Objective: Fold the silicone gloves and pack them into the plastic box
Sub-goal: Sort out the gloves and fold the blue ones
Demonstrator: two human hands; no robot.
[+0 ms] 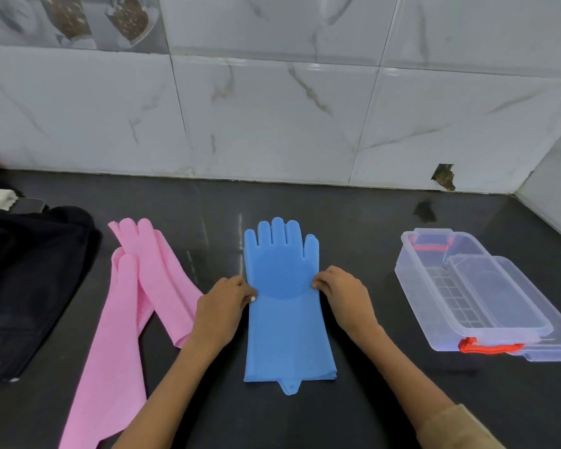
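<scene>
Both the left hand [222,301] and right hand [344,291] pinch the side edges of the flat blue glove [285,306] on the dark counter [353,222].

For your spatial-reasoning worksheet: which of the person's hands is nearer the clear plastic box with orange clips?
Right. The right hand grips the blue silicone glove's box-side edge; the left hand its far edge.

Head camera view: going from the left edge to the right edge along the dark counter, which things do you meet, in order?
Black cloth → pink gloves → left hand → blue glove → right hand → clear plastic box, with its lid resting across its right side.
</scene>
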